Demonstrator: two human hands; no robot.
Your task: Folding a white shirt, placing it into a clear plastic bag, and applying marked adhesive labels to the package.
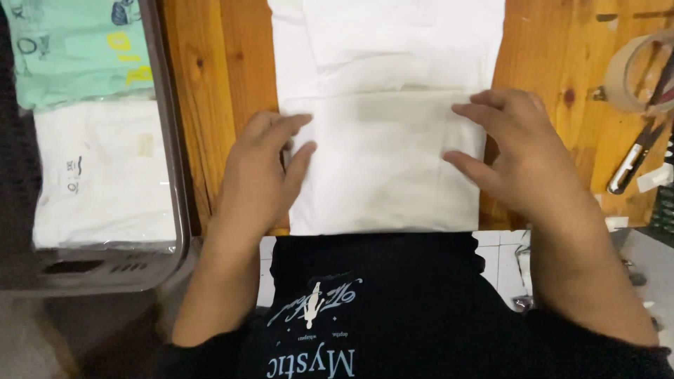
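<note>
A white garment (382, 105) lies lengthwise on a wooden table (210, 84), its near part folded over into a neat rectangle. My left hand (263, 165) rests on the left edge of that folded part, fingers spread and lying flat on the cloth. My right hand (516, 154) rests on the right edge, fingers apart and pressing down on the fabric. Neither hand grips anything. My black printed shirt fills the bottom of the view.
A grey plastic bin (172, 140) at the left holds bagged folded clothes, one mint green (77, 49) and one white (102, 175). At the right edge lie a roll of tape (635, 70) and a dark-handled tool (635, 158). Tiled floor shows below the table.
</note>
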